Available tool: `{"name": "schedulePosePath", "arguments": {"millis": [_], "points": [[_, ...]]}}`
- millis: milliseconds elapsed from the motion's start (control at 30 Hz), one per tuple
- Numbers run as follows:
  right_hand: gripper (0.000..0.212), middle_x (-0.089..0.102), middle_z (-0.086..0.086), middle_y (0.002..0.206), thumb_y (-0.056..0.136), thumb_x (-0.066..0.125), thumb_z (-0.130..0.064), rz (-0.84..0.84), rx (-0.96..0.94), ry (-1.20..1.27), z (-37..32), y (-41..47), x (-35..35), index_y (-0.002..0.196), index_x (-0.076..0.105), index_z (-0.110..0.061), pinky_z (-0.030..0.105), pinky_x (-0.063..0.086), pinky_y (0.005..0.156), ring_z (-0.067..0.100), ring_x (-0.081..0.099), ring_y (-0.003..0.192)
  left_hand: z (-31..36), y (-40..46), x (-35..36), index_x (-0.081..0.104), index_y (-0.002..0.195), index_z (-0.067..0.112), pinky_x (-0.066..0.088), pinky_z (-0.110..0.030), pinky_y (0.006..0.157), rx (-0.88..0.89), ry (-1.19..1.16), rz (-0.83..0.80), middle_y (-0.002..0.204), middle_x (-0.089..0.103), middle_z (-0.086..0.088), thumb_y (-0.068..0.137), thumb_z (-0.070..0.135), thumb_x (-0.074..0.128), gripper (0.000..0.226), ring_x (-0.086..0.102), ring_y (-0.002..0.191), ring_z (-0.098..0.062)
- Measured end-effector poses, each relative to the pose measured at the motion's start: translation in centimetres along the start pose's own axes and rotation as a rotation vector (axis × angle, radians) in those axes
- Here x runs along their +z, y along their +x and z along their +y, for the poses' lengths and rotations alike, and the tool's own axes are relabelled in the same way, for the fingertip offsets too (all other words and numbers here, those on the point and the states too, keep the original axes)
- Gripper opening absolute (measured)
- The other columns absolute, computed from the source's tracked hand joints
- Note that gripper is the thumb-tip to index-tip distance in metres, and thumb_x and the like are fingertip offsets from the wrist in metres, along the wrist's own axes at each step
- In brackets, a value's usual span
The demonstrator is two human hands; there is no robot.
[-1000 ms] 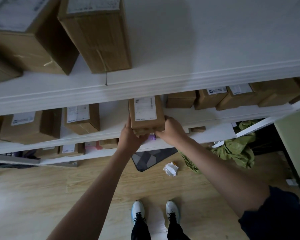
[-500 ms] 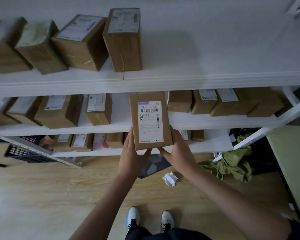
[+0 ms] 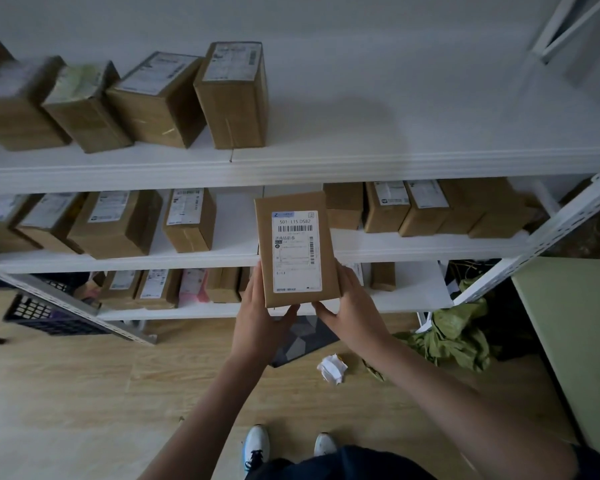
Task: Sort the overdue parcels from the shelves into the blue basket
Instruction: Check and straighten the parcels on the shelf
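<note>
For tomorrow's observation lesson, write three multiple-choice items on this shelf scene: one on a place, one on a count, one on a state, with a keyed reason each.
1. Where is the crumpled white paper?
A. on the floor
B. on the top shelf
C. in a box

2. How many boxes stand clearly on the top shelf?
A. one
B. four
C. nine

3. How is the labelled parcel held?
A. by both hands
B. by one hand
C. it lies on the floor

Answers:
1 A, it lies on the wood floor near the shoes.
2 B, four stand in a row.
3 A, left hand and right hand grip its lower corners.
</note>
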State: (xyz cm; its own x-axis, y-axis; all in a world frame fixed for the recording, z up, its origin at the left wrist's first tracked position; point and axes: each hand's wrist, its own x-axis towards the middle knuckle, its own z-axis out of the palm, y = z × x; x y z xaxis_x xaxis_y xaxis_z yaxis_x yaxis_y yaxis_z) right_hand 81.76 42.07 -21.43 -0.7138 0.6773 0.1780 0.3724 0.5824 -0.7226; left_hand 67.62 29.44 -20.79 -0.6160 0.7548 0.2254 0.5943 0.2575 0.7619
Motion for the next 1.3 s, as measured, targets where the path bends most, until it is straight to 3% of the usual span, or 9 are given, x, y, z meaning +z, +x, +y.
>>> {"name": "schedulePosePath", "arguments": {"millis": [67,167,367,600,700,867,1000,1167,1300], "points": [[0.082,0.051,-0.002,0.143,0.086,0.080,-0.028,-0.006,-0.001,-0.006,0.2,0.0,0.0,0.154,0.036,-0.015,0.013,0.041,0.106,0.009,0.052,0.130,-0.2,0.0,0.2,0.038,0.149,0.021,0.058,-0.030,0.092,0.006,0.009,-0.008,0.142,0.050,0.011,0.077,0.027,0.082,0.084,0.051,0.131,-0.009],[0.082,0.051,-0.003,0.143,0.087,0.079,-0.029,-0.024,0.003,-0.013,0.6,0.3,0.1,0.154,0.036,-0.015,0.002,0.034,0.099,0.009,0.053,0.129,-0.5,0.2,0.4,0.037,0.149,0.022,0.059,-0.039,0.093,0.004,0.014,-0.015,0.144,0.049,0.010,0.078,0.029,0.081,0.084,0.050,0.133,-0.011],[0.082,0.049,-0.003,0.143,0.087,0.079,-0.030,-0.054,0.034,-0.011,1.8,0.8,0.7,0.154,0.035,-0.015,-0.006,0.032,0.089,0.007,0.053,0.126,-1.2,0.7,1.2,0.037,0.149,0.024,0.058,-0.032,0.093,-0.018,0.040,-0.025,0.143,0.049,0.012,0.078,0.031,0.080,0.084,0.049,0.131,-0.008],[0.082,0.051,-0.004,0.141,0.086,0.080,-0.033,-0.151,0.105,0.031,2.7,1.2,3.0,0.154,0.036,-0.020,0.014,0.049,0.098,0.009,0.057,0.122,-3.9,0.1,1.4,0.041,0.145,0.026,0.057,-0.029,0.090,-0.016,0.019,-0.115,0.139,0.050,0.012,0.080,0.036,0.079,0.076,0.052,0.127,-0.006],[0.079,0.052,-0.005,0.138,0.086,0.079,-0.032,-0.177,0.146,0.028,2.5,2.9,4.1,0.152,0.037,-0.023,0.003,0.043,0.083,0.008,0.059,0.117,-5.0,1.5,0.9,0.042,0.143,0.029,0.058,-0.026,0.086,-0.061,0.015,-0.125,0.135,0.052,0.016,0.079,0.030,0.081,0.075,0.054,0.121,-0.003],[0.073,0.055,-0.003,0.129,0.084,0.080,-0.029,-0.180,0.202,0.010,1.3,6.7,6.2,0.146,0.043,-0.021,0.001,0.040,0.074,0.011,0.061,0.113,-7.2,4.9,-0.6,0.040,0.144,0.029,0.047,-0.008,0.082,-0.107,0.002,-0.148,0.136,0.054,0.015,0.078,0.027,0.084,0.079,0.054,0.119,0.000],[0.070,0.055,0.001,0.124,0.084,0.081,-0.030,-0.190,0.221,-0.002,0.8,10.0,7.9,0.144,0.046,-0.018,0.010,0.046,0.078,0.014,0.063,0.107,-9.6,8.1,-1.2,0.038,0.147,0.026,0.047,-0.012,0.080,-0.164,0.016,-0.191,0.134,0.056,0.014,0.077,0.023,0.085,0.084,0.056,0.114,-0.004],[0.073,0.054,0.003,0.121,0.081,0.083,-0.031,-0.195,0.280,-0.020,0.8,13.3,10.8,0.143,0.046,-0.017,0.022,0.054,0.080,0.020,0.064,0.104,-13.3,11.2,-1.7,0.040,0.145,0.028,0.057,-0.034,0.092,-0.202,-0.017,-0.240,0.133,0.060,0.009,0.077,0.021,0.083,0.081,0.060,0.120,-0.012],[0.071,0.054,0.005,0.121,0.083,0.081,-0.030,-0.216,0.293,-0.026,0.8,15.5,12.9,0.143,0.046,-0.015,0.017,0.045,0.075,0.021,0.063,0.102,-15.6,13.4,-2.3,0.041,0.145,0.027,0.053,-0.029,0.083,-0.230,0.022,-0.234,0.128,0.061,0.010,0.077,0.018,0.083,0.081,0.060,0.107,-0.008]]}}
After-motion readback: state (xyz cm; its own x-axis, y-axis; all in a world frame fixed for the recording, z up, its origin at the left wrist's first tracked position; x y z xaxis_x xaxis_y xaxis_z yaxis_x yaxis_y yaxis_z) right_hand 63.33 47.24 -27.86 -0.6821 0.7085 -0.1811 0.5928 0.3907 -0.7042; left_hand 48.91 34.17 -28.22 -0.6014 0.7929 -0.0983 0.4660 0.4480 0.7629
